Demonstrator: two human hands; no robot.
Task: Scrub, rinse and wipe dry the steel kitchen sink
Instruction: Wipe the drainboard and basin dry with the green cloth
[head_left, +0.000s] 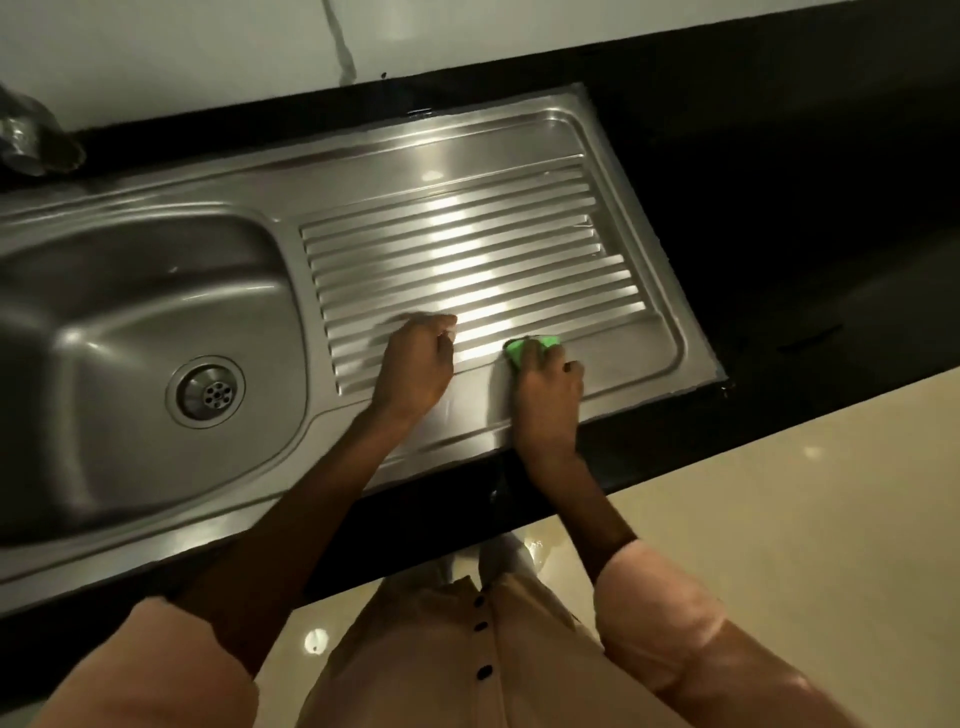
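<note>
A steel kitchen sink is set into a black counter, with its bowl (130, 322) and round drain (206, 391) at the left. A ribbed drainboard (467, 228) takes up its right half. My right hand (548, 387) grips a green scrub pad (519, 349) and holds it against the near right part of the drainboard. My left hand (415, 369) rests on the ribs just left of it, knuckles bent and fingers tucked under, holding nothing that I can see.
The black counter (805, 208) runs to the right of the sink and along its front edge. A white wall (208, 47) stands behind. A blurred steel tap (26, 130) shows at the far left. Glossy cream floor (779, 493) lies below the counter.
</note>
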